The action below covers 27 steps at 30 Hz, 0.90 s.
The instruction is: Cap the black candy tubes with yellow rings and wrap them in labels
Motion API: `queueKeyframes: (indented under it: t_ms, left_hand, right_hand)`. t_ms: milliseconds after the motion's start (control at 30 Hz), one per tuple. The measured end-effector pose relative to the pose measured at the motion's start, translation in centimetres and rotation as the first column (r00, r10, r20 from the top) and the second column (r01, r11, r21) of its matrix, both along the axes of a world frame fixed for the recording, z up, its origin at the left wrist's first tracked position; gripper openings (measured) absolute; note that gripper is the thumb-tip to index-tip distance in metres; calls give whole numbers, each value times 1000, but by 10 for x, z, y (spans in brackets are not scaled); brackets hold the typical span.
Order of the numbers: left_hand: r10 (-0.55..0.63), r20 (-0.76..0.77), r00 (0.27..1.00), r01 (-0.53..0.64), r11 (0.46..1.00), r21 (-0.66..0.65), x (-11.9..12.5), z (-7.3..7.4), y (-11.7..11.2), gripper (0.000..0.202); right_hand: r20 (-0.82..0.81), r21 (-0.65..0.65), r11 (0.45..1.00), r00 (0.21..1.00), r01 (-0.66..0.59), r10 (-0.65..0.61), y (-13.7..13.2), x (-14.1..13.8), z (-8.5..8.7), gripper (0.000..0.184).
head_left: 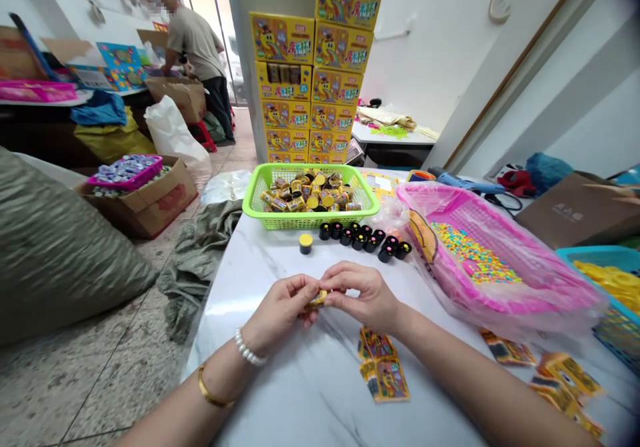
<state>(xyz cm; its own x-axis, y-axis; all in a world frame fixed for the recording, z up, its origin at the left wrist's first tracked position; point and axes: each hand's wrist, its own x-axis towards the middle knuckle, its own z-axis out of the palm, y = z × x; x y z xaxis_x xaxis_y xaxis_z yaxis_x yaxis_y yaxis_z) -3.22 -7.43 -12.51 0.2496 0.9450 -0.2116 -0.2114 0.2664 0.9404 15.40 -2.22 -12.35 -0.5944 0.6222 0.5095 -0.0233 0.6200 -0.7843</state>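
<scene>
Above the near part of the white table, my left hand (287,303) is closed around a small cup with a yellow printed label (317,299). My right hand (363,293) pinches at the cup's right side with thumb and fingers. Much of the cup is hidden by my fingers. Just beyond my hands, one black cup with a yellow lid (305,243) stands upright. Several open black cups (359,240) with small coloured pieces in them stand in a cluster to its right. Flat printed yellow labels (390,379) lie in stacks beside my right forearm.
A green basket (310,223) of labelled cups stands at the table's back. On the right are a plastic-lined pink basket (540,267) of coloured beads and a blue basket (575,253) of yellow lids. Yellow cartons (336,87) are stacked behind. A person (197,40) stands far left.
</scene>
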Motion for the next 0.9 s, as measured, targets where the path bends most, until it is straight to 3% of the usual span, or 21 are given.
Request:
queueKeyframes:
  t_ms: [133, 300, 433, 600, 700, 900]
  left_hand:
    - [33, 25, 999, -33, 999, 17, -4, 1, 1, 44]
    - [40, 11, 999, -41, 994, 103, -10, 4, -1, 51]
    - [176, -61, 982, -156, 957, 245, -9, 2, 0, 43]
    - [229, -54, 972, -208, 943, 259, -7, -1, 2, 43]
    - [293, -13, 956, -280, 925, 258, -6, -1, 0, 47]
    - [420, -25, 907, -398, 877, 270, -4, -3, -2, 29]
  right_hand:
    - [85, 16, 1000, 996, 22, -23, -1, 1, 3, 39]
    - [95, 29, 979, 974, 201, -203, -5, -6, 10, 30]
    - [50, -230, 955, 982, 187, -180, -4, -14, 3, 22]
    - [-113, -589, 808, 987, 24, -112, 3, -19, -10, 32]
    - [-169, -645, 764, 974, 7, -152, 5, -18, -9, 39]
    - [-217, -632, 775, 958, 10, -189, 2, -20, -9, 41]
